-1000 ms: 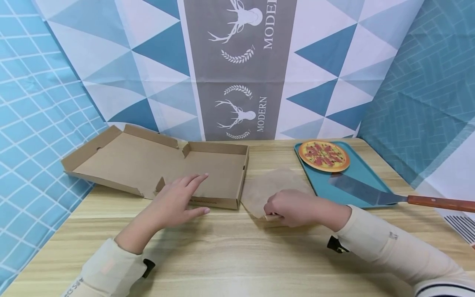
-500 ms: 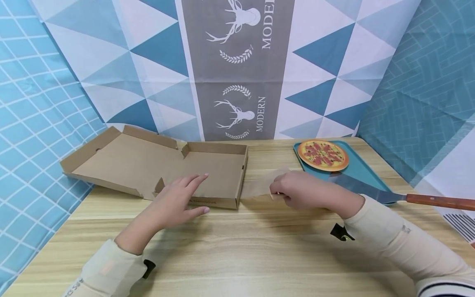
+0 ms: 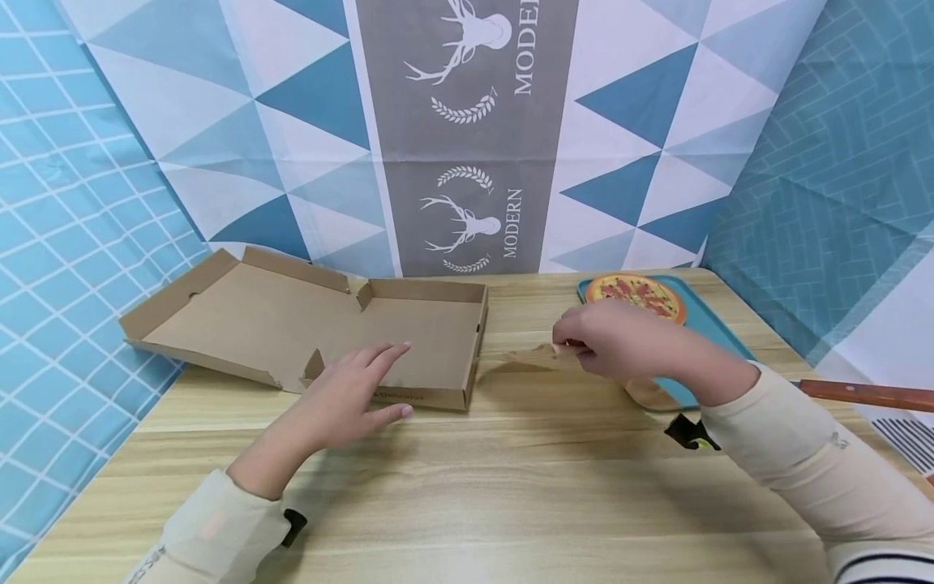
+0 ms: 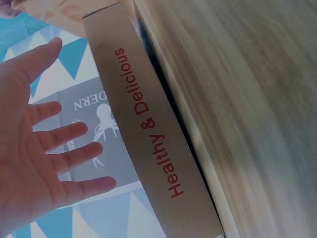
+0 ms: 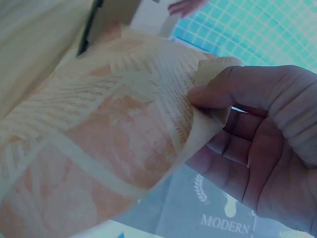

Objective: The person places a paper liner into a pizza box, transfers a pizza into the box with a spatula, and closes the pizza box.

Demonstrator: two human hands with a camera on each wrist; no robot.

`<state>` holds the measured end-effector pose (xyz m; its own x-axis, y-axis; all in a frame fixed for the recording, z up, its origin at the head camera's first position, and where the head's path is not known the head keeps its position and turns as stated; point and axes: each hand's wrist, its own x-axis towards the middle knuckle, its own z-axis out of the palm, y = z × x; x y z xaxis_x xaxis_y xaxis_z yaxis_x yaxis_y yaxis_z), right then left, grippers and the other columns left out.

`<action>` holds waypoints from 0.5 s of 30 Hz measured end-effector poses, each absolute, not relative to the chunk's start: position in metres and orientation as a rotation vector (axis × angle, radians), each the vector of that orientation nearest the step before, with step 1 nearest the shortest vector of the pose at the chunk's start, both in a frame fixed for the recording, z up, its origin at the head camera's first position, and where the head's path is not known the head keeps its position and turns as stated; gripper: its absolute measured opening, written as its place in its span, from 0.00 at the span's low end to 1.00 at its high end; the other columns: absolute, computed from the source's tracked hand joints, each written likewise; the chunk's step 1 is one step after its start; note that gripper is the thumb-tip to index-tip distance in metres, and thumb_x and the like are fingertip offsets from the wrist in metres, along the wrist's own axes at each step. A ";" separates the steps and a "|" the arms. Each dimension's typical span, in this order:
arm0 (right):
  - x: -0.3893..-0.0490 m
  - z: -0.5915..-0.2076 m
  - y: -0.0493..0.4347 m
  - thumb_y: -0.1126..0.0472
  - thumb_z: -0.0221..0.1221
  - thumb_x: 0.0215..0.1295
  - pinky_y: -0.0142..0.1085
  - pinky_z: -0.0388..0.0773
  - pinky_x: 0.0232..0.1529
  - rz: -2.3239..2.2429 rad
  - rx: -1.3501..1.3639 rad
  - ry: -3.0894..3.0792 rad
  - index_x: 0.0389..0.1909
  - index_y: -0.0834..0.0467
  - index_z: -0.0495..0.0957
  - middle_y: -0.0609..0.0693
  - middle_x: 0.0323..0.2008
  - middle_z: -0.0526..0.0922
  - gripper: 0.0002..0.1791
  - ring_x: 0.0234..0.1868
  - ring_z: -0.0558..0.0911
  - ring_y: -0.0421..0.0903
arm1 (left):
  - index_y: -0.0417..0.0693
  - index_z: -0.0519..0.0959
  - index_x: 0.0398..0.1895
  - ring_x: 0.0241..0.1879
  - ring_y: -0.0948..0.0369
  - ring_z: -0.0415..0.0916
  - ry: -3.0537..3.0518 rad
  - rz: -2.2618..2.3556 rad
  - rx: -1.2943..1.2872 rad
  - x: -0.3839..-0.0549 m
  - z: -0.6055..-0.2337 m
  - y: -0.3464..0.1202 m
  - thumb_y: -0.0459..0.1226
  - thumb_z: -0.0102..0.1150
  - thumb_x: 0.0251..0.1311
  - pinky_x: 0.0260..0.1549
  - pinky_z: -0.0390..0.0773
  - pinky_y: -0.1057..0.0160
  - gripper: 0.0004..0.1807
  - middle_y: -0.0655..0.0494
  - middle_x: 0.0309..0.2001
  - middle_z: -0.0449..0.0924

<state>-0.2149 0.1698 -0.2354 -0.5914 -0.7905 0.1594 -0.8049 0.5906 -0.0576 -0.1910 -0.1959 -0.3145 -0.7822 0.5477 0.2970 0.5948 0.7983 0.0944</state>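
My right hand (image 3: 627, 341) pinches the edge of a thin sheet of printed greaseproof paper (image 5: 114, 139) between thumb and fingers. The paper hangs off the table, and a curled end shows in front of the tray. Beyond the hand a round pizza (image 3: 636, 292) lies on a blue tray (image 3: 711, 320), partly covered by the hand. My left hand (image 3: 343, 401) is spread over the front left of the cardboard pizza box (image 3: 430, 332), nothing in its grasp. The left wrist view shows its straight fingers near the box wall lettered "Healthy & Delicious" (image 4: 143, 119).
The box's lid (image 3: 241, 316) lies folded back to the left. A spatula's wooden handle (image 3: 864, 392) juts past the tray at the right, its blade mostly hidden by the right arm. Patterned cloths (image 3: 627, 122) stand behind and beside the wooden table (image 3: 438, 495).
My right hand has lifted the paper's near edge and carried it away from me and rightward, towards the tray. It now covers part of the pizza and spatula. The left hand stays put.
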 end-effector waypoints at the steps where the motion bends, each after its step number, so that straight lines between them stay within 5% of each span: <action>1: -0.215 -0.233 0.172 0.79 0.60 0.53 0.32 0.60 0.23 0.189 1.357 -2.682 0.19 0.52 0.66 0.41 0.19 0.58 0.20 0.22 0.59 0.38 | 0.45 0.61 0.73 0.59 0.42 0.70 -2.731 -0.271 -0.888 -0.191 -0.314 -0.196 0.54 0.68 0.55 0.54 0.71 0.41 0.46 0.42 0.63 0.69; 7: -0.213 -0.216 0.180 0.80 0.55 0.52 0.33 0.53 0.24 0.159 1.320 -2.603 0.16 0.52 0.61 0.41 0.19 0.51 0.22 0.22 0.53 0.38 | 0.44 0.63 0.71 0.59 0.44 0.71 -2.720 -0.279 -0.905 -0.193 -0.313 -0.191 0.53 0.68 0.56 0.54 0.72 0.42 0.44 0.43 0.63 0.71; 15: -0.212 -0.203 0.189 0.80 0.56 0.50 0.35 0.59 0.24 0.194 1.310 -2.487 0.20 0.50 0.69 0.42 0.21 0.60 0.20 0.23 0.60 0.38 | 0.43 0.72 0.64 0.59 0.48 0.72 -2.634 -0.456 -0.940 -0.193 -0.312 -0.180 0.49 0.67 0.58 0.55 0.73 0.46 0.33 0.48 0.60 0.74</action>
